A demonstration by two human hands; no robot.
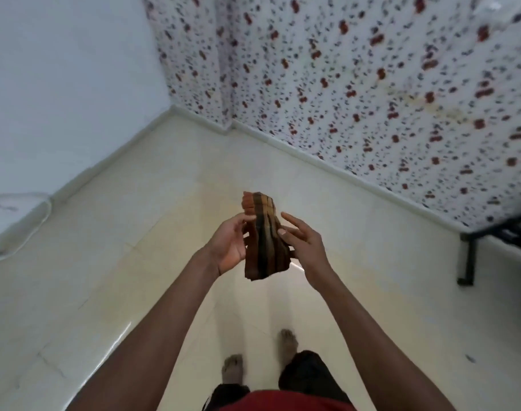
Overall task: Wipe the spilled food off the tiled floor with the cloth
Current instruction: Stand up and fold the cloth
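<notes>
A folded brown cloth (263, 241) with dark and orange stripes is held upright in the air between both hands, above the cream tiled floor (119, 262). My left hand (228, 243) holds its left edge, thumb on top and fingers behind. My right hand (302, 241) pinches its right edge with the thumb on the front of the fabric. A faint yellowish patch (223, 209) shows on the tiles just beyond the cloth; I cannot tell whether it is the spill.
A bed with a red-and-grey flowered sheet (372, 84) fills the back right, with its black metal leg (468, 262) on the floor. A white wall and a white cable (30, 221) run along the left. My bare feet (289, 344) stand below. A small dark speck (470, 358) lies at the right.
</notes>
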